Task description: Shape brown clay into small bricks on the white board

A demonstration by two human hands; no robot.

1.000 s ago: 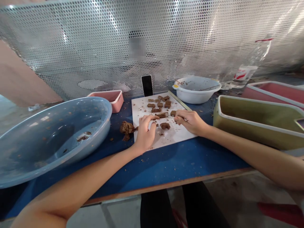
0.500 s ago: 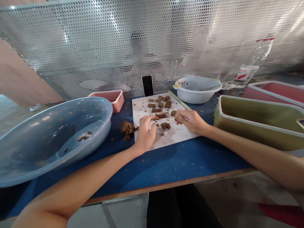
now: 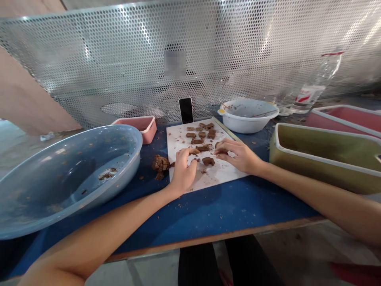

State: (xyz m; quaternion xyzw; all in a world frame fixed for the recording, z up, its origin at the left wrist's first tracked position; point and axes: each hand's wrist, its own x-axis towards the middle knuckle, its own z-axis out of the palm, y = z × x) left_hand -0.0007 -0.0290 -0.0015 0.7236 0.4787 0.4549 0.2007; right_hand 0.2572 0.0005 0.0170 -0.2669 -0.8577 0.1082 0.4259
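Observation:
On a white board [image 3: 205, 176] lie several brown clay-like pieces, some shaped like small blocks, with crumbs around them. My left hand [image 3: 183, 169] rests on the board's left part, thumb and fingers apart, nothing visible between them. A lumpy piece [image 3: 208, 161] lies between my two hands, touched by neither. Over the right side is my right hand [image 3: 236, 155], its fingers bent and parted from the thumb; a small brown piece [image 3: 217, 144] sits at its fingertips, partly hidden. A larger crumbly brown lump [image 3: 160, 163] lies just off the board's left edge.
A large blue basin [image 3: 131, 159] stands at the left, a small pink box [image 3: 150, 133] behind it. A phone [image 3: 186, 111] leans at the back. To the right are a white basin [image 3: 247, 125], a green bin [image 3: 297, 159], a pink bin [image 3: 351, 113] and a plastic bottle [image 3: 315, 83].
My right hand's fingers have spread from a closed pinch and shifted slightly left. My left hand stays nearly in place. The view has tilted a little.

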